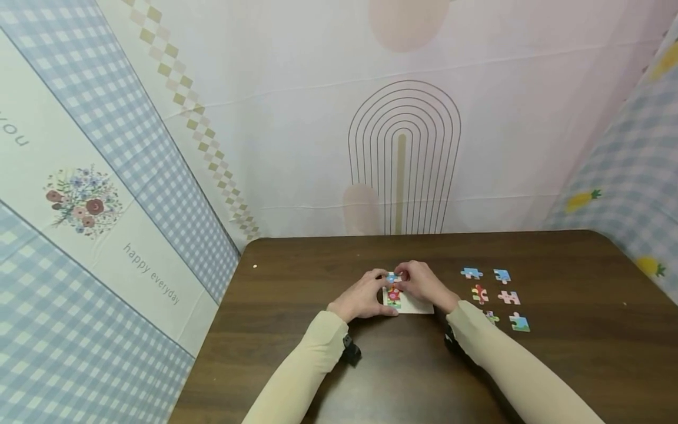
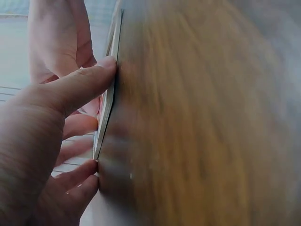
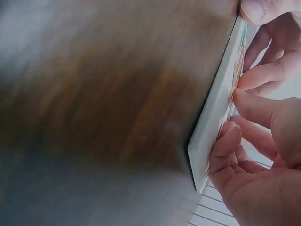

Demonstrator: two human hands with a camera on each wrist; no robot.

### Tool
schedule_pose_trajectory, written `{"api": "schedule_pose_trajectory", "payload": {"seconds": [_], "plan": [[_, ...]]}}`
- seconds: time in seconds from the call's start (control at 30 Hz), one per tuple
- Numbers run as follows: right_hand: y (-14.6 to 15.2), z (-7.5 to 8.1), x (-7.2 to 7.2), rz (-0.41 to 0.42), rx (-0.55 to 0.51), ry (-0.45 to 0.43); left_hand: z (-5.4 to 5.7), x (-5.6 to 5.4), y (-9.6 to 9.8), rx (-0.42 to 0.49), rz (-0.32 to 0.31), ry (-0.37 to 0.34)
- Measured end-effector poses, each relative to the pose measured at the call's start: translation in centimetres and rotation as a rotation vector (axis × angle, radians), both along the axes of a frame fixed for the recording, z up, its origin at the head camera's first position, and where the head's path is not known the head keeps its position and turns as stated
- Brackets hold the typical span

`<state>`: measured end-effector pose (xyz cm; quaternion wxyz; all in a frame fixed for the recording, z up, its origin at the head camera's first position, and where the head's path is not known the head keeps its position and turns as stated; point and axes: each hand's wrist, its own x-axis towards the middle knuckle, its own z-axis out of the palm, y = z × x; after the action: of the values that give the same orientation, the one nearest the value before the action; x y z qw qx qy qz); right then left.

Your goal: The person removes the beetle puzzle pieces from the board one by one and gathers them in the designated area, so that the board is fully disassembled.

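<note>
A small white puzzle board lies on the brown table, with joined jigsaw pieces showing red, green and blue along its left side. My left hand holds the board from the left, thumb at the near edge and fingertips round the far left corner. Over the board's upper part, my right hand has thumb and index finger on a blue puzzle piece, partly hidden by the fingers. In the right wrist view, the right thumb bears on the board's picture side and the other fingers curl beside it.
Loose jigsaw pieces lie in two columns right of the board, among them a blue one, a red one, a pink one and a blue-green one. The right forearm partly covers a green piece. Patterned cloth hangs behind.
</note>
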<state>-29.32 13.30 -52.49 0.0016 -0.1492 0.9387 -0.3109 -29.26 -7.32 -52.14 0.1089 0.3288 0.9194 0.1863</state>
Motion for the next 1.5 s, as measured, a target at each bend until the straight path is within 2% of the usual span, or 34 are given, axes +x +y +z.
{"api": "schedule_pose_trajectory", "payload": {"seconds": [0.1,0.47,0.83,1.0,1.27,1.5], "plan": [[-0.35,0.04,-0.09,-0.009,-0.015,-0.03,0.13,0.18,-0.42,-0.005,0.01,-0.007],[-0.33,0.28,-0.69,-0.035,-0.038,-0.158,0.02,0.31,-0.42,-0.011,-0.02,0.002],[-0.32,0.03,-0.32,-0.006,-0.034,-0.085,-0.13,0.21,-0.39,-0.028,-0.014,0.002],[-0.28,0.43,-0.28,-0.023,-0.018,-0.114,-0.1,0.14,-0.4,-0.02,-0.018,0.003],[0.07,0.5,-0.86,0.021,-0.021,-0.153,-0.2,0.1,-0.33,-0.016,-0.003,-0.013],[0.13,0.15,-0.86,0.023,-0.052,-0.108,0.06,0.28,-0.45,-0.006,0.0,-0.018]]}}
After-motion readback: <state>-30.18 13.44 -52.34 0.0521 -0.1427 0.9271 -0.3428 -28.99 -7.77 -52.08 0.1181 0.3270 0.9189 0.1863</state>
